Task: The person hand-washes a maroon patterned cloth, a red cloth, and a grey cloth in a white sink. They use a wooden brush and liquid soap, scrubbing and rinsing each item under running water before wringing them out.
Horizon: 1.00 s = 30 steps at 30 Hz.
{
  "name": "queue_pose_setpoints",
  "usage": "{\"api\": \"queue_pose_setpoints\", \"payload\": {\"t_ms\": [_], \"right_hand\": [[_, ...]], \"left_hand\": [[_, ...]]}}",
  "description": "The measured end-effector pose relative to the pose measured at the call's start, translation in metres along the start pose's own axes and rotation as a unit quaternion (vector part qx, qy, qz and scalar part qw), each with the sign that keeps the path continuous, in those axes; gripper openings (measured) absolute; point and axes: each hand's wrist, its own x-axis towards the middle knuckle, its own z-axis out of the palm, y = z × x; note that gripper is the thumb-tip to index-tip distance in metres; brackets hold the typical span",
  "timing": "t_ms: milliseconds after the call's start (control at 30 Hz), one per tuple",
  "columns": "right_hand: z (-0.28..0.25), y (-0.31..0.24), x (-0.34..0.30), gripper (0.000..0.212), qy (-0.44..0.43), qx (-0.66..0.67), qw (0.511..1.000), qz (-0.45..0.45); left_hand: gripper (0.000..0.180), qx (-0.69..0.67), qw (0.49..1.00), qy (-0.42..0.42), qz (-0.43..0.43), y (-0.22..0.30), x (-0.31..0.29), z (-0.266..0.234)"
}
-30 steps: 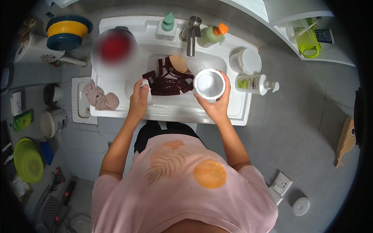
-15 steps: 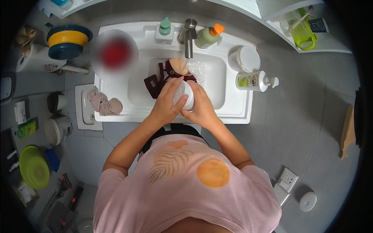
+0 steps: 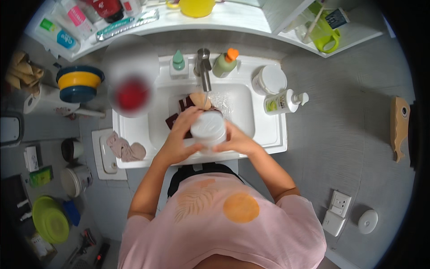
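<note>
Between my two hands is a white lidded jar [image 3: 208, 127], slightly smeared by motion, held above the front part of the sink [image 3: 156, 134]. My left hand [image 3: 179, 140] curves around its left side with fingers and thumb bent. On the other side, my right hand [image 3: 237, 140] grips it, its fingers partly hidden by the jar. Beneath and beyond, dark maroon cloth with a peach-coloured patch [image 3: 197, 99] lies in the basin, partly covered by my hands and the jar. A thin stream of water falls from the metal faucet [image 3: 204, 74] onto it.
A green pump bottle [image 3: 225, 64], a white tub [image 3: 272, 80] and a white pump bottle [image 3: 285, 102] line the sink's far and right sides. A beige cloth [image 3: 127, 148] hangs over its left front corner. Above the sink runs a white shelf [image 3: 246, 20] with toiletries.
The jar has come up and nearer to me, its lid now facing upward, with both hands still around it. My view has tilted, so more of the shelf shows.
</note>
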Motion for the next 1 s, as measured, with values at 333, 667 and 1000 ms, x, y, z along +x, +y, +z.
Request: {"api": "queue_pose_setpoints", "payload": {"t_ms": [333, 667, 1000], "right_hand": [[-0.054, -0.177, 0.097, 0.092, 0.458, -0.37, 0.732, -0.344], [-0.023, -0.177, 0.098, 0.051, 0.504, -0.608, 0.448, -0.419], [-0.018, -0.104, 0.047, 0.009, 0.423, -0.4, 0.689, -0.433]], "left_hand": [[0.016, -0.061, 0.971, 0.16, -0.165, -0.024, -0.062, -0.003], [0.011, -0.012, 0.963, 0.187, -0.191, -0.03, -0.109, -0.009], [0.012, -0.012, 0.971, 0.164, -0.176, -0.032, -0.097, -0.008]]}}
